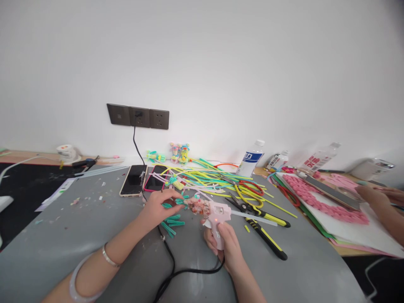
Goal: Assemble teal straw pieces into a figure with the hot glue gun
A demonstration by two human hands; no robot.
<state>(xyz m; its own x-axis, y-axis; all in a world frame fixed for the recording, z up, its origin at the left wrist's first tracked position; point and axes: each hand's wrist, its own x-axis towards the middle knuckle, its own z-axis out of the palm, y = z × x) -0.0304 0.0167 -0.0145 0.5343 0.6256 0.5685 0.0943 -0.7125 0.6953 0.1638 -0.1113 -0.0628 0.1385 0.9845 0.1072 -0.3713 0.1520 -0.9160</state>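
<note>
My right hand (pixel 224 244) grips the handle of a pink hot glue gun (pixel 217 212), whose nozzle points left at a small pink-and-white beaded piece (pixel 198 206). My left hand (pixel 160 206) rests on the grey table with its fingers pinched on a teal pipe-cleaner piece (pixel 178 202) beside that nozzle. Several more short teal pieces (pixel 172 223) lie just below my left hand. The gun's black cord (pixel 170 261) runs under my wrists.
Two phones (pixel 143 180) lie behind my left hand. A heap of yellow, green and pink pipe cleaners (pixel 208 179), pliers (pixel 268 242) and red-handled scissors (pixel 251 187) lie to the right. Water bottles (pixel 251 160) stand at the wall. Another person's hands (pixel 375 198) rest on a pink heart board (pixel 318 202).
</note>
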